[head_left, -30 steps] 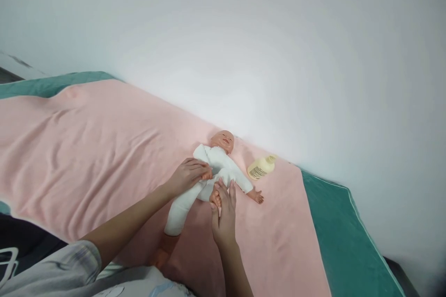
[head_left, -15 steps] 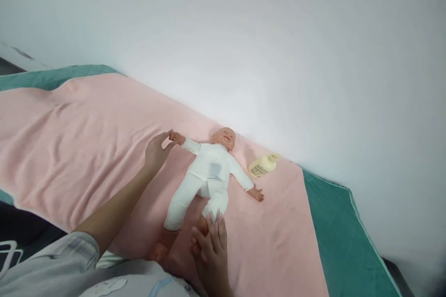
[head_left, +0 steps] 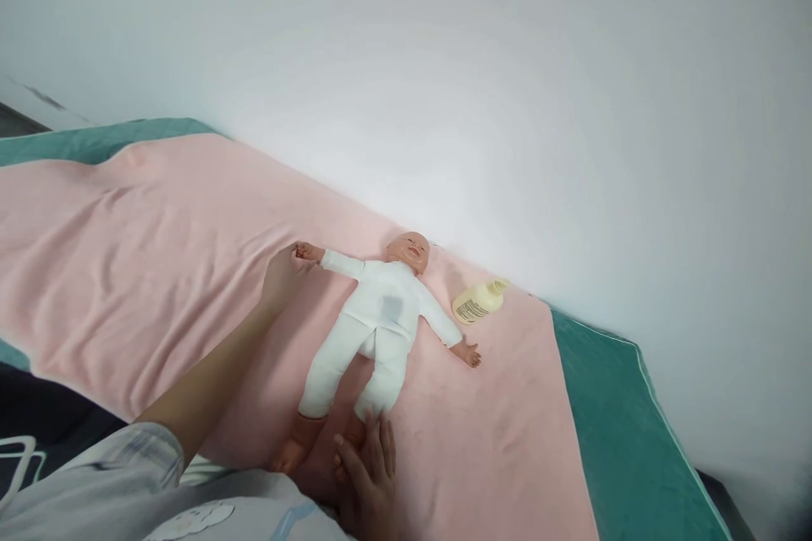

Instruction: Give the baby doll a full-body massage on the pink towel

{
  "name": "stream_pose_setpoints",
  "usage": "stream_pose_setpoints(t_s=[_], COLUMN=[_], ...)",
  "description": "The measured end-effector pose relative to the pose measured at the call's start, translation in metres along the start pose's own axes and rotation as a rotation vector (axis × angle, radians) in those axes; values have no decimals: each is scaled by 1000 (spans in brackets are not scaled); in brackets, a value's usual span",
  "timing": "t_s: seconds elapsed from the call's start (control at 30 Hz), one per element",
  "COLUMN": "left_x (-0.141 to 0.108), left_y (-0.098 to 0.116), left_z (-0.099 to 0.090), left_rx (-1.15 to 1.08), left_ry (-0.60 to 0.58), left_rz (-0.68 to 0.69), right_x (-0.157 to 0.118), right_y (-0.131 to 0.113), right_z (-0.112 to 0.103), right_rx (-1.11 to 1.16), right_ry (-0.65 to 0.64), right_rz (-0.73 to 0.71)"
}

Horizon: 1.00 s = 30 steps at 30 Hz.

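A baby doll [head_left: 384, 296] in a white suit lies on its back on the pink blanket [head_left: 482, 431], arms and legs spread. My left hand [head_left: 282, 277] is closed around the doll's hand at the end of its left-side outstretched arm. Below, my right hand [head_left: 374, 473] holds the doll's lower leg at the ankle, thumb on one side and fingers along the other. That foot is partly hidden by my hand. The doll's other foot [head_left: 293, 448] lies free near my clothing.
A pale yellow pump bottle [head_left: 479, 302] lies on its side beside the doll's right-side arm. Under the blanket, a green cover [head_left: 622, 423] shows at both ends. A white wall [head_left: 444, 84] rises behind the blanket's far edge.
My left hand has shifted slightly left, drawing the doll's arm straighter. My right hand has moved down and left, carrying the doll's leg inward and stretching it out.
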<state>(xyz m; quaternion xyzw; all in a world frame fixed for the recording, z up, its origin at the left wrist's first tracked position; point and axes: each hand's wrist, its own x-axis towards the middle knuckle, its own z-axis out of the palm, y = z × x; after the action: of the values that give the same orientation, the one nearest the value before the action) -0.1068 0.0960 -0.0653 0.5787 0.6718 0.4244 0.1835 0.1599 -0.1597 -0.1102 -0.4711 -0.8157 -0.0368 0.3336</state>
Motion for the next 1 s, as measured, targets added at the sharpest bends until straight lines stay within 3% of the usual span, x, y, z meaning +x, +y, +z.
stream_pose_setpoints(t_s=[0.1, 0.23, 0.33, 0.5, 0.6, 0.77, 1.0], left_x=[-5, -17, -27, -44, -50, -48, -28], left_y=[9, 32, 50, 68, 69, 65, 42], left_z=[7, 17, 24, 36, 40, 38, 16], left_rx=[-92, -269, -254, -151, -97, -140, -32], left_ry=[107, 171, 98, -163, -223, -153, 160], left_rz=[2, 149, 331, 806, 933, 904, 496], right_x=[12, 45, 73, 107, 115, 109, 68], right_y=[3, 16, 31, 47, 50, 42, 9], right_z=[-8, -18, -20, -18, -18, -19, -21], right_rx=[-6, -19, 19, 155, 178, 132, -31], right_ry=[-19, 7, 55, 69, 45, 44, -33], right_rz=[36, 49, 54, 136, 174, 87, -50])
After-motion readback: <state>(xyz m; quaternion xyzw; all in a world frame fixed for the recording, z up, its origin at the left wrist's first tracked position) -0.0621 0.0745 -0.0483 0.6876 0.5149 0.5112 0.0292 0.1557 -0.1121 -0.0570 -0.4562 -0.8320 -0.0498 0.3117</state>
